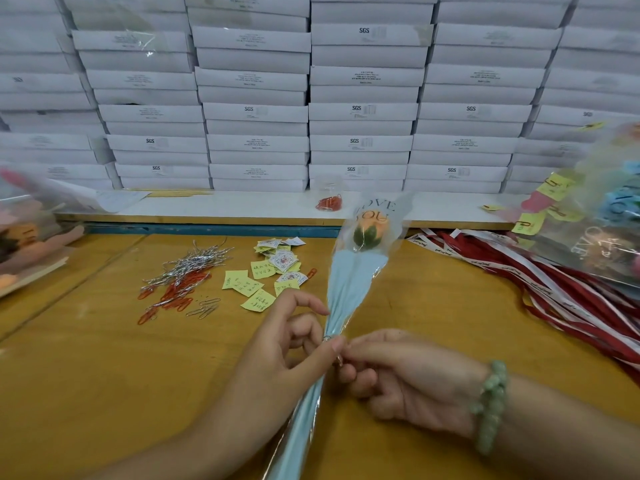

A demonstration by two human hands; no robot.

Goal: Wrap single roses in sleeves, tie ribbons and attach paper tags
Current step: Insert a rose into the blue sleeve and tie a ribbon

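A clear printed plastic sleeve [353,282] lined with pale blue paper holds a peach rose [372,225]. The left hand [287,344] and right hand [398,379] both pinch its gathered neck.

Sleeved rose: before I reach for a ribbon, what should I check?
1. Rose sits inside the sleeve, head at the wide end: ok.
2. Sleeve gathered at the neck, pinched by the left hand: ok.
3. Wire tie at the neck, right hand pinching there; twisted tight: cannot tell.
4. Ribbons piled on the table to the right: ok.
5. Paper tags and paper clips lie left of the sleeve: ok.
6. A free hand for the ribbon: not ok, both are holding.
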